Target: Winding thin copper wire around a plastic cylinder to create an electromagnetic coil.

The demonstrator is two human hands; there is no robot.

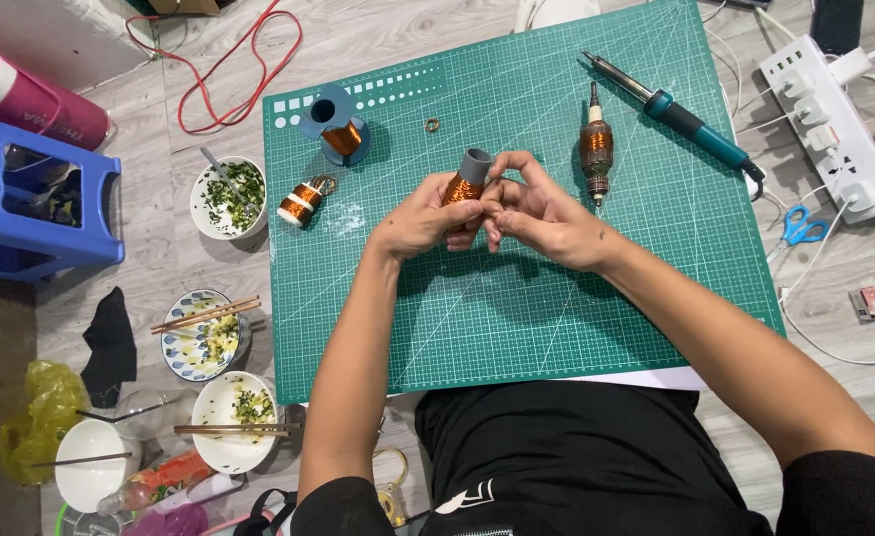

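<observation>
Nearest me, both forearms ran up over the green cutting mat (pixel 556 318) and met at its centre. My left hand (pixel 419 220) was curled shut around the lower part of a grey tube wound with copper wire (pixel 467 181), thumb and fingers wrapped on the coil so the grey end stood out at twelve o'clock. My right hand (pixel 541 213) sat touching it at three o'clock, fingers bent in and pinched against the tube's grey rim; whether they held a wire strand I could not tell. Farther out, at ten o'clock of the hands, lay a small copper wire spool (pixel 301 201), and beyond it a blue spool (pixel 333 121). At one o'clock lay a motor armature (pixel 596 147), then a teal-handled soldering iron (pixel 675 109).
</observation>
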